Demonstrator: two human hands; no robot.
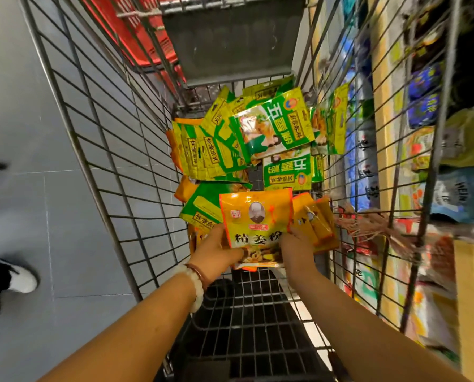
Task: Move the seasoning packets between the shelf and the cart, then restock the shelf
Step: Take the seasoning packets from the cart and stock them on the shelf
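Both my hands reach down into a wire shopping cart point(100, 150). Together they hold a small stack of orange ginger-powder packets point(255, 219) by its lower corners: my left hand point(216, 252) grips the left side, my right hand point(296, 249) grips the right side. More orange packets point(317, 224) lie just right of the stack. Several green and yellow seasoning packets point(271, 125) are piled at the cart's far end, one leaning on the right wall point(331, 125).
A shelf point(412, 139) stocked with colourful packets runs along the right, outside the cart wall. A red basket point(136, 31) sits beyond the cart's far left. Grey tiled floor lies to the left, with a person's black-and-white shoe point(7, 279) there.
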